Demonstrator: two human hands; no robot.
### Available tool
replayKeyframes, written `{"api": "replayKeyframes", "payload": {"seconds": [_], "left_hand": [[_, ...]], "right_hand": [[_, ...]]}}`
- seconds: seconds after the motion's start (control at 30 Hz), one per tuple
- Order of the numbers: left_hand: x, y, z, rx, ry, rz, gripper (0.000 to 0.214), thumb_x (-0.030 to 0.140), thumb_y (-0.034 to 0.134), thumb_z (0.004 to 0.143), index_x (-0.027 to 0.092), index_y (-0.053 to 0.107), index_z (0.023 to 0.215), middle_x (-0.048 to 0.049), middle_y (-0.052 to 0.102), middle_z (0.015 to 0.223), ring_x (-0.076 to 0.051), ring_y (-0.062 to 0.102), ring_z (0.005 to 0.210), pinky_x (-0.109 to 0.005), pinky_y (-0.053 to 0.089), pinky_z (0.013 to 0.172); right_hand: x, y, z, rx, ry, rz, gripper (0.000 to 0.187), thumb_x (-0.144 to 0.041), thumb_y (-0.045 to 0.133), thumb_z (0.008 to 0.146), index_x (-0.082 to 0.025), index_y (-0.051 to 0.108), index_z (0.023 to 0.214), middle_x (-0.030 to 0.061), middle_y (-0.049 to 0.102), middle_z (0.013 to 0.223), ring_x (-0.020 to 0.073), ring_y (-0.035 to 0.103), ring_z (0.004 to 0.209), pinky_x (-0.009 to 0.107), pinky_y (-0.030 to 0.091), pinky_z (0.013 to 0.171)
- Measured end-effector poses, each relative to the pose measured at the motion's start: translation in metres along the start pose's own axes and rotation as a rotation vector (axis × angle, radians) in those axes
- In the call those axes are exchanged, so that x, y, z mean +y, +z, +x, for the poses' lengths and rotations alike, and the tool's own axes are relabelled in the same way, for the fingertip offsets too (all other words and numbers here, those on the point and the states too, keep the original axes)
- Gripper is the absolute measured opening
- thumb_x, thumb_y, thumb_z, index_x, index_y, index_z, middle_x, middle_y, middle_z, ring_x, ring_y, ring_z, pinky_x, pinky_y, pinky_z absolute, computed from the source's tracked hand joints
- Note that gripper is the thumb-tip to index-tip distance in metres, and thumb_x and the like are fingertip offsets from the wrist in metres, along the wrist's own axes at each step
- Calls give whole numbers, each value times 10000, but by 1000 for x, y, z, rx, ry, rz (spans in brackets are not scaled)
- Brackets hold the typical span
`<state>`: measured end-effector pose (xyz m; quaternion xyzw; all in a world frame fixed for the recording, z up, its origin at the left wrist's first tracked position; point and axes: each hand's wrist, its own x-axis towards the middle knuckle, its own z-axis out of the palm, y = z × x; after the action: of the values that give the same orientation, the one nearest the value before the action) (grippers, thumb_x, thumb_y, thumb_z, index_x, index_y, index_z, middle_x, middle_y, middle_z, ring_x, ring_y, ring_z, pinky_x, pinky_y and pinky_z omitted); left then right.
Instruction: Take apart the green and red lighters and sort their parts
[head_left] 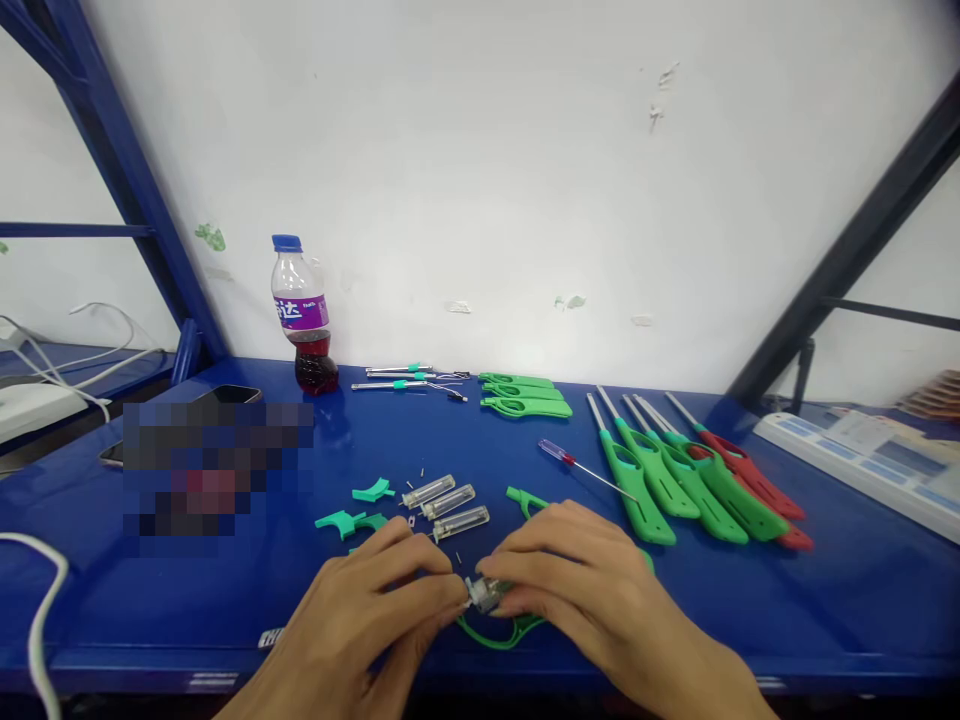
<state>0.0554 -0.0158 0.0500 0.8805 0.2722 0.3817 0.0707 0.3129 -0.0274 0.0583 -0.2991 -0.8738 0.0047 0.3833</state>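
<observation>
While the fingers of the right hand (pixel 592 580) clamp a small, clear plastic cylinder (pixel 489 595) near the front edge of the glossy blue surface (pixel 187 600), those of the left hand (pixel 375 600) pinch its pale tip (pixel 472 594). An uneven pull could flick a tiny part over that edge.

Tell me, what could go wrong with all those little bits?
The clear piece might slip, since the right hand holds it only by the fingertips.

The tiny parts lie loose near the left hand, so a bump could scatter them.

The clear tubes lie loose on the table too, so a nudge might roll one away.
</observation>
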Motion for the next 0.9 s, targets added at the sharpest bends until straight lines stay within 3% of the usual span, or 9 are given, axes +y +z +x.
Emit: {"api": "replayKeyframes", "payload": {"seconds": [0.2,0.37,0.47,0.6,0.7,0.9], "left_hand": [[-13,-8,7,50,-7,138,246,114,537,1081,251,722,992,30,729,896,-133,660,780,-265,578,802],[-36,-5,1,13,-48,495,320,169,487,1108,235,749,937,-16,707,885,-198,619,804,-258,455,562],[-41,-1,0,-9,-51,564,352,170,464,1112,229,748,912,-21,699,861,-211,621,803,-263,389,510],[-39,2,1,-13,-60,598,347,107,456,1080,216,742,914,-28,697,865,-220,638,789,-274,378,482],[-32,1,2,-5,-62,617,353,63,435,1052,205,745,961,-38,705,896,-227,664,807,-273,405,471],[-10,-5,-5,-11,24,517,282,170,428,1096,243,700,1079,-29,756,990,-220,729,880,-279,533,556]], "right_hand": [[12,0,7,-58,81,-100,161,-322,659,1104,-234,759,1193,10,833,1027,180,758,900,347,568,831],[22,5,5,-155,157,-167,106,-266,712,1067,-252,784,1143,31,785,1107,212,727,982,374,593,879],[22,8,5,-193,158,-222,126,-245,736,1048,-280,797,1152,41,737,1130,213,708,970,360,591,824],[23,9,7,-193,156,-277,205,-266,708,1069,-274,765,1265,42,727,1083,222,697,935,395,580,848],[23,3,0,-168,177,-244,185,-269,602,1125,-262,752,1232,35,759,1049,225,706,927,412,570,864],[10,-11,-37,-134,240,-186,221,-370,612,1123,-308,710,1312,28,799,1180,225,768,1048,383,618,937]]}}
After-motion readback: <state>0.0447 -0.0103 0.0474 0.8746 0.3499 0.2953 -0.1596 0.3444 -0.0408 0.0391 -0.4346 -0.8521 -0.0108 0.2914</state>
